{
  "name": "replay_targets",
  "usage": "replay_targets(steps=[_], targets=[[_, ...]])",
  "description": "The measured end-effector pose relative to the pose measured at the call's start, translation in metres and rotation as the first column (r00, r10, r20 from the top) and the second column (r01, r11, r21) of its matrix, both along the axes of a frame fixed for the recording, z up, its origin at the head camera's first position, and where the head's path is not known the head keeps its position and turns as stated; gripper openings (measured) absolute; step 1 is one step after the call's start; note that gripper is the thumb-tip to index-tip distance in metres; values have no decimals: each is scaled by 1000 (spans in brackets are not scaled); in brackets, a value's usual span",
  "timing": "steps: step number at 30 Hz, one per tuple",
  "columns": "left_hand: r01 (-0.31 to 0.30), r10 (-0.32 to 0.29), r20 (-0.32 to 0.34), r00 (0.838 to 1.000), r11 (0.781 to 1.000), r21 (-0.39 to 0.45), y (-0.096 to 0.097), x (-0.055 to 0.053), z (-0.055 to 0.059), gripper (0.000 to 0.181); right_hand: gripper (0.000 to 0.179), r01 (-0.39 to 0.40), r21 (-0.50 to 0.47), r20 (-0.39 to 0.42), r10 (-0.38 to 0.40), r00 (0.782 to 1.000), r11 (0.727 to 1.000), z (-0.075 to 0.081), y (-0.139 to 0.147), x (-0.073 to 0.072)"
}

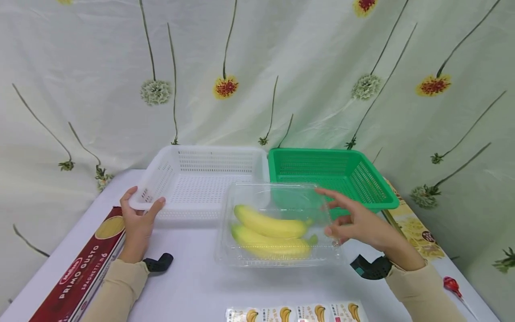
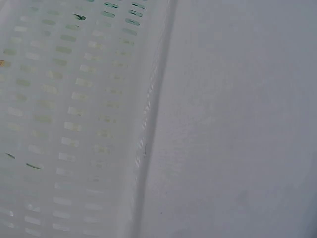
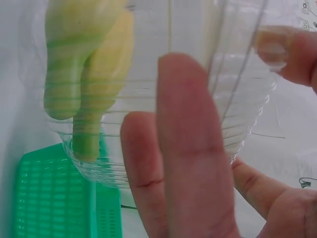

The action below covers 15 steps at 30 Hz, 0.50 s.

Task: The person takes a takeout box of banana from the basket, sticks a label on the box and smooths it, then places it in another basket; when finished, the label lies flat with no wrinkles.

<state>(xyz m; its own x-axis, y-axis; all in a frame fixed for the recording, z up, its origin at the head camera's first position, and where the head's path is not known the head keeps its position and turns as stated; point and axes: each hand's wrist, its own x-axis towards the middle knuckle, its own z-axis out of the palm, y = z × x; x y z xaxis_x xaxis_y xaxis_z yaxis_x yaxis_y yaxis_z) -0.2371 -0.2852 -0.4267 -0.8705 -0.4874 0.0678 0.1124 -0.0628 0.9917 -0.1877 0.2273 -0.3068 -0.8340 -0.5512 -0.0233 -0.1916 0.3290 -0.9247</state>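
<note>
A person's left hand gripped the near left corner of a white basket, thumb and fingers at its rim. The right hand held a clear plastic container by its right side, between thumb and fingers. Two yellow bananas lay inside it, in front of the white basket and the green basket beside it. On the bench, a red spaghetti box lay at far left

A table is set with white basket, green basket (both far), red box left, banana stickers near, packet, lollipop right.
</note>
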Motion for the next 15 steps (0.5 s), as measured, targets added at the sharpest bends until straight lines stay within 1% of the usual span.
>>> replay_targets(steps=[3,9,15], targets=[[-5,5,3,1000,1000,1,1,0,1,83,91,-11,-27,13,11,1000,1000,-6,7,6],[-3,3,3,1000,1000,-8,2,1,2,83,89,-27,-76,41,31,999,997,-24,17,15],[0,0,-17,1000,1000,10,3,1,2,83,90,-40,-77,89,46,995,996,-41,22,20]])
